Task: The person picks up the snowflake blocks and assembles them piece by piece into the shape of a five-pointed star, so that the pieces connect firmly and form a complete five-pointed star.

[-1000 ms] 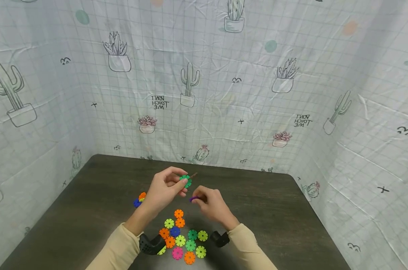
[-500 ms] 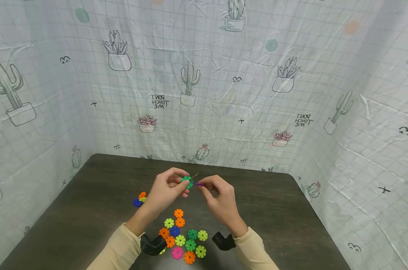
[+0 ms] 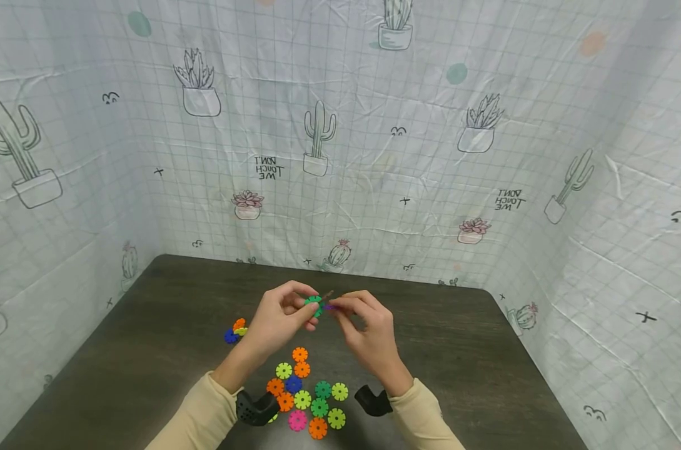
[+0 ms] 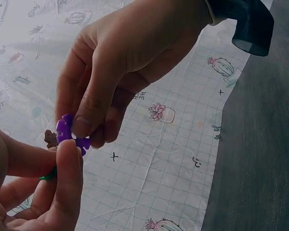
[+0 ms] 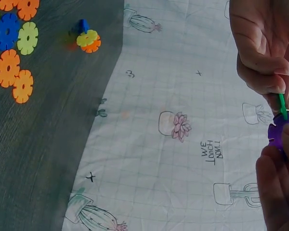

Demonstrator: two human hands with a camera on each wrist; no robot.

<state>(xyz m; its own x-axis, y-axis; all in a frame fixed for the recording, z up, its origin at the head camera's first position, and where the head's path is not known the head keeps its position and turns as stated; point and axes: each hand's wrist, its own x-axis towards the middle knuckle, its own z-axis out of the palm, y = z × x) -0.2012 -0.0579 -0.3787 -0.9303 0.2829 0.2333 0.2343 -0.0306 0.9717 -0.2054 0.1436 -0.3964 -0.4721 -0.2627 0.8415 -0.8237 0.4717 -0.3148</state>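
Note:
My left hand [image 3: 277, 315] pinches a green notched disc [image 3: 314, 305] between thumb and fingers above the table. A brown notched disc [image 4: 50, 138] sits against the green one, seen edge-on in the head view. From the right, my right hand [image 3: 368, 322] pinches a purple notched disc [image 4: 65, 130] by its edge. In the right wrist view the purple disc [image 5: 282, 132] meets the rim of the green disc [image 5: 282, 106] at an angle. Fingers hide much of these discs, so I cannot tell how deep the slots are engaged.
Loose orange, yellow, blue, green and pink notched discs [image 3: 302, 399] lie on the dark table [image 3: 458, 356] in front of me. A small joined cluster of blue, yellow and orange discs [image 3: 231, 336] lies to the left. A cactus-printed sheet [image 3: 374, 206] hangs behind.
My right hand has risen toward the left hand, bringing the purple disc up against the green disc's rim. The left hand has stayed nearly in place. The discs on the table have not moved.

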